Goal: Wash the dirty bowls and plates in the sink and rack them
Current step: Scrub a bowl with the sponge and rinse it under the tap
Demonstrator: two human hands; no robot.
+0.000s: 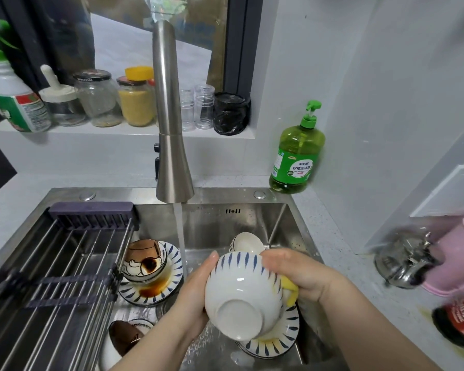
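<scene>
- Scrubbing: the blue-striped bowl point(239, 293) is gripped by the left hand point(193, 295); a yellow sponge point(291, 289) is pinched against it by the right hand point(298, 274).
- Next, rinsing is probably needed under the water stream point(180, 231) just beyond the left hand.

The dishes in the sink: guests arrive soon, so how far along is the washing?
Early. Done: no dish shows on the rack. In hand: the left hand holds a striped bowl while the right hand presses a yellow sponge on it, near the running water. Left: a stained bowl on a stained plate, a brown bowl, the plate under the hands, and a small bowl at the back.
</scene>
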